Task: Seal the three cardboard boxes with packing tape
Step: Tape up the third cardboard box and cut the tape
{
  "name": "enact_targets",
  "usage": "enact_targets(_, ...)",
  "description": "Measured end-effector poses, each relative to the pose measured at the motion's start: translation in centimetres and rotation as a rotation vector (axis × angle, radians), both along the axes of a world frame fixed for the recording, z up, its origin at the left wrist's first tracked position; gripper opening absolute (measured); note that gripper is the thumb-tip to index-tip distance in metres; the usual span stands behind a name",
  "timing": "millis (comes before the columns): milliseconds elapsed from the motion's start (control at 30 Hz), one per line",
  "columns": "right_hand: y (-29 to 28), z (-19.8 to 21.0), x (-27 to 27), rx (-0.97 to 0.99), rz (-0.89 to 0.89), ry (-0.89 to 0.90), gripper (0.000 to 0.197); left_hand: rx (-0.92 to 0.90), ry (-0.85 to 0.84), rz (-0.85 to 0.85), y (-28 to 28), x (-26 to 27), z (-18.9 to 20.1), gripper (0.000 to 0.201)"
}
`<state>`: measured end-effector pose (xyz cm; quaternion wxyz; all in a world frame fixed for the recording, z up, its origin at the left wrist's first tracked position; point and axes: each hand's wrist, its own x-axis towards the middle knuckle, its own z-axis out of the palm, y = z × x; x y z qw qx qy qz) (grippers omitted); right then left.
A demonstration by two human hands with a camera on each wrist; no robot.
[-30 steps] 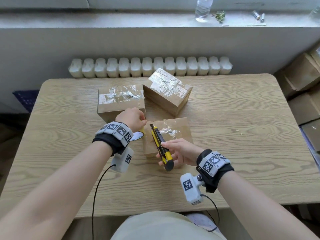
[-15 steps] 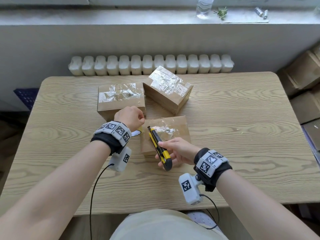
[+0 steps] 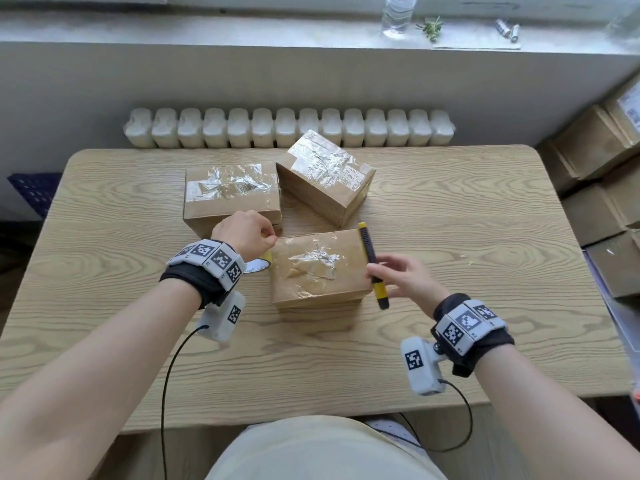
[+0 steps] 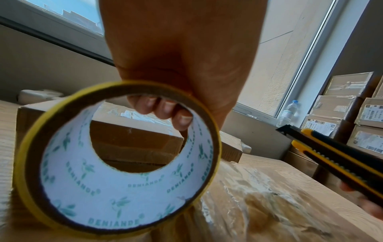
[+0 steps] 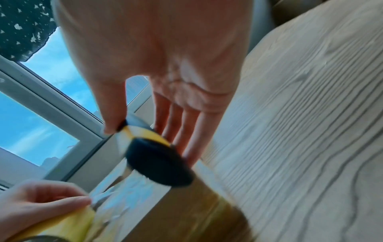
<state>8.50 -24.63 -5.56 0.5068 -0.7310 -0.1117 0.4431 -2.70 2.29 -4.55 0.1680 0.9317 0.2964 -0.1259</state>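
Three cardboard boxes stand on the wooden table (image 3: 467, 244). The back left box (image 3: 232, 197) and the tilted back right box (image 3: 325, 183) carry crinkled clear tape. The near box (image 3: 317, 271) has clear tape across its top. My left hand (image 3: 268, 237) grips the yellow-edged tape roll (image 3: 260, 265) at that box's left edge, with fingers (image 4: 163, 109) curled through the roll's core (image 4: 128, 163). My right hand (image 3: 375, 271) pinches a yellow and black utility knife (image 3: 372, 261) along the box's right edge. The knife's black butt (image 5: 157, 165) faces the right wrist camera.
A white radiator (image 3: 287, 128) runs behind the table's far edge. On the windowsill above it stands a water bottle (image 3: 398, 12). Stacked cardboard boxes (image 3: 606, 168) fill the floor at the right. Bare tabletop lies left and right of the boxes.
My right hand has carried the knife from the near box's left side over to its right edge. The left hand stays at the left edge with the tape roll.
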Motion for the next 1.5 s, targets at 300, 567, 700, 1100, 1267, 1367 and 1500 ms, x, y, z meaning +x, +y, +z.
enact_targets(300,-0.9,-6.9,3.5,-0.798,0.183,-0.489,0.030,0.045,0.034,-0.044,-0.1,0.0,-0.3,0.020)
enact_targets(567,0.9,-8.7,2.2,-0.934,0.306,-0.545,0.034,0.069,0.038,-0.056,0.0,0.0,-0.6,0.022)
enact_targets(700,1.1,-8.9,2.0,-0.947,0.340,-0.554,0.050,0.081,0.034,-0.055,0.0,0.0,-0.7,0.023)
enact_targets(1100,8.0,-5.1,-2.8,-0.102,0.304,-1.161,0.047,0.083,0.049,-0.060,-0.1,0.1,-0.4,0.023)
enact_targets(1267,9.9,-6.3,-5.1,-0.266,0.753,-1.077,0.067,0.119,0.048,-0.085,-0.1,-0.1,-0.6,0.022)
enact_targets(1367,10.0,-6.8,-5.1,-0.326,0.784,-1.141,0.070,0.178,0.063,-0.092,0.8,-0.6,-0.5,0.022)
enact_targets(1500,10.1,-6.9,-5.5,-0.406,0.832,-1.145,0.071,0.150,0.032,-0.020,2.0,-2.0,-0.3,0.022)
